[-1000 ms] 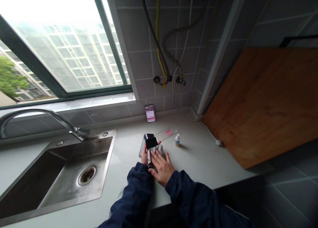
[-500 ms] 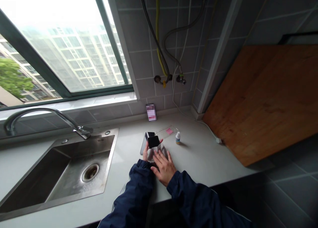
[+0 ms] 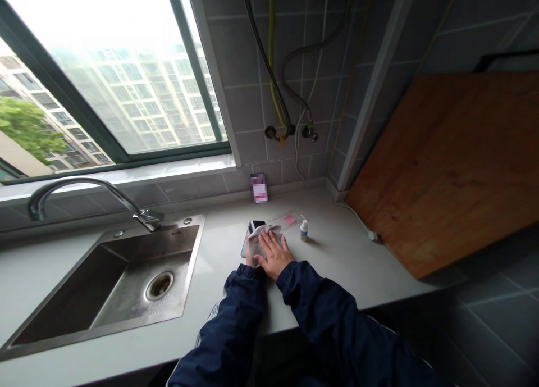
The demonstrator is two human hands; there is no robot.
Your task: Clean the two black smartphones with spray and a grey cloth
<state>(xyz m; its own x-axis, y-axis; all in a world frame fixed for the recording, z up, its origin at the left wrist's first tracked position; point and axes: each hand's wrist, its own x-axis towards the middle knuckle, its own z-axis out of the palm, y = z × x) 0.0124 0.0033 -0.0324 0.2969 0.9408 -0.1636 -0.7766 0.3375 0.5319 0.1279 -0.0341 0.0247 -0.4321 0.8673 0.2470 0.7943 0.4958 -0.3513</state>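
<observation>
A grey cloth (image 3: 263, 246) is spread over the phone in my left hand (image 3: 249, 255). The cloth hides that phone and most of the hand; only the hand's left edge shows. My right hand (image 3: 275, 256) lies flat on top of the cloth, fingers stretched out and pressing on it, thumb apart. Beneath and behind my hands, a flat dark-screened device (image 3: 255, 225) rests on the counter, partly covered from view. To the right stands a small white-capped bottle (image 3: 304, 231). A clear flat case with a pink patch (image 3: 289, 219) lies behind it.
The steel sink (image 3: 179, 303) and its curved faucet (image 3: 96, 183) are on the left. A screen-like object with a blurred face (image 3: 260, 189) leans on the back wall. A wooden board (image 3: 455, 168) stands at right, near a white cable end (image 3: 373, 236).
My right hand has slid the cloth up and forward over the phone. The black screen that showed above the cloth is now covered. The view has shifted slightly.
</observation>
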